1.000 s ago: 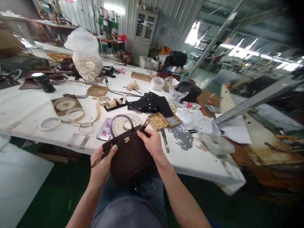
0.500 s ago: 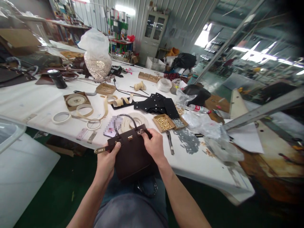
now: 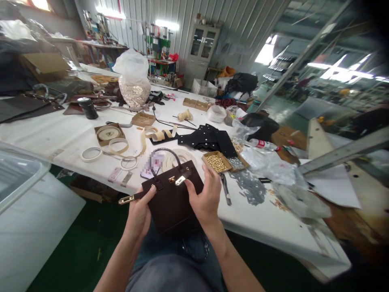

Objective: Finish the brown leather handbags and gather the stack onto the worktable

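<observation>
A dark brown handbag (image 3: 174,202) with a thin upright handle (image 3: 167,151) leans over the table's front edge, close to my body. My left hand (image 3: 141,211) grips its left side, thumb on the front near the handle's base. A strap with a gold metal end (image 3: 126,199) sticks out past that hand. At the top of the bag's front is a small gold turn lock (image 3: 172,179). Another strap with a shiny metal tip (image 3: 181,179) lies across the front. My right hand (image 3: 206,196) is at the bag's right side, fingers stretched out, thumb beside that tip.
On the white table (image 3: 258,227) are a box of gold studs (image 3: 216,162), a box of silver pieces (image 3: 237,163), pliers-like tool (image 3: 225,190), black punched pieces (image 3: 209,138), tape rolls (image 3: 91,154) and a bag of small parts (image 3: 133,91). A metal post (image 3: 349,152) slants at right.
My right fingers have opened from the right strap and spread. That strap's metal tip now lies further left, nearer the turn lock. My left hand still grips the handbag.
</observation>
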The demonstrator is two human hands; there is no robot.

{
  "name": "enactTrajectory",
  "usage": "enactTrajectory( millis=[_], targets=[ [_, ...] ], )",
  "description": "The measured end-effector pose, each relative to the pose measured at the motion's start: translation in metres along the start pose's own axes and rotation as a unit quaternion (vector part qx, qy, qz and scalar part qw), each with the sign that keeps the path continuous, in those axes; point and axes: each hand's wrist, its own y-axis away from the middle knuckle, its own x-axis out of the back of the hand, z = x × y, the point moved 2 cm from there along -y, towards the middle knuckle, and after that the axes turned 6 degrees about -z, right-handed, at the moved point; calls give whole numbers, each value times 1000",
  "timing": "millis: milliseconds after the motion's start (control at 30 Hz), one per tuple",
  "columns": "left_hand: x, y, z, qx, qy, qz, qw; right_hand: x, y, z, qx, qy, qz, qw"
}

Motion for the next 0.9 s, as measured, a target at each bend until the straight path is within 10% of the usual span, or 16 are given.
enactTrajectory(
  millis=[200, 333, 633, 900],
  targets=[
    [-8, 8, 4, 13, 70, -27, 997, -9, 45, -57, 52, -129, -121, 983],
    [-20, 21, 12, 48, 98, -156, 982, -16, 38, -70, 29, -120, -207, 971],
    [-16, 40, 15, 8, 62, -338, 939, 25, 14, -87, -40, -109, -101, 988],
    [-66, 74, 59, 44, 81, -459, 884, 92, 4, -114, -57, -91, -25, 994]
  ],
)
